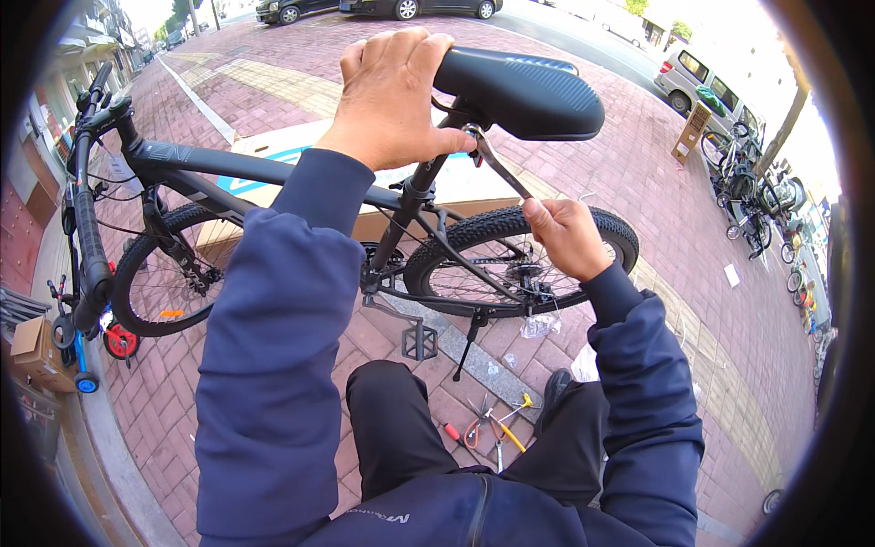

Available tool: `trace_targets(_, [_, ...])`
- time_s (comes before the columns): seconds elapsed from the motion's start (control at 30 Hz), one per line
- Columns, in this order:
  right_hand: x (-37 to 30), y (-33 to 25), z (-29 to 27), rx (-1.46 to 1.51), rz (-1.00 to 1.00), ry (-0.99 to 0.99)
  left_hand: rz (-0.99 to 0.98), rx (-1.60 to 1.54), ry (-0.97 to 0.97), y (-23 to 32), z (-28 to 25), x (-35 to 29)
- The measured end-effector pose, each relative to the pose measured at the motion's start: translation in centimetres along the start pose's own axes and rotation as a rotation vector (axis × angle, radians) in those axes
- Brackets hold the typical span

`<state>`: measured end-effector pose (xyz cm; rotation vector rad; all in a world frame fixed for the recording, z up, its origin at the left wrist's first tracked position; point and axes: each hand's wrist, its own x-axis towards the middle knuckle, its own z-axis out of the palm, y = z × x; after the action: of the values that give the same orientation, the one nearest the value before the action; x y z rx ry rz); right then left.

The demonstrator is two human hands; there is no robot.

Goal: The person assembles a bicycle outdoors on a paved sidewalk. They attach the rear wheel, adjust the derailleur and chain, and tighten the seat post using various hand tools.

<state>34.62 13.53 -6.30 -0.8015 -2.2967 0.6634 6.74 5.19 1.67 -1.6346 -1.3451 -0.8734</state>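
A black bicycle stands side-on before me, its handlebar at the left. My left hand (394, 100) grips the nose of the black saddle (533, 96), its thumb reaching down to the clamp under the seat. In my right hand (567, 235) is a metal wrench (499, 164), held by its lower end. The wrench's upper end meets the clamp beside my left thumb; the nut there is hidden. Below the saddle runs the seat post (427, 173), above the rear wheel (519, 255).
A large flat carton (292, 150) lies behind the bicycle. Pliers (481, 421), a red-handled tool (453, 432) and a yellow-handled tool (526, 402) lie on the brick paving between my legs. The kickstand (469, 346) and pedal (419, 342) stick out toward me. More bicycles (743, 191) stand at right.
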Motion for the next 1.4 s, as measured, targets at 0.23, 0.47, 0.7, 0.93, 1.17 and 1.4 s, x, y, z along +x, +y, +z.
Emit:
trace_targets(0.23, [0.9, -5.9, -7.8, -0.458, -0.042, -0.124, -0.063, 0.018, 0.003, 1.2, -0.2, 0.4])
trace_targets(0.47, [3.7, -9.7, -11.1, -0.809, -0.290, -0.125, -0.067, 0.062, -0.006, 1.1, 0.2, 0.3])
trace_targets(0.7, [3.5, -10.8, -10.9, -0.828, -0.216, -0.063, -0.056, 0.086, 0.017, 1.2, 0.3, 0.5])
trace_targets(0.93, [3.1, -10.4, -10.2, -0.887, -0.239, 0.077, -0.035, 0.093, 0.017, 0.9, 0.7, 0.3])
trace_targets(1.17, [3.1, -10.0, -10.3, -0.886, -0.272, 0.060, 0.029, 0.051, 0.058, 0.3, 0.5, 0.2])
trace_targets(1.4, [2.3, -8.4, -10.2, -0.733, -0.218, 0.114, 0.025, 0.015, 0.033, 0.0, 0.4, 0.1])
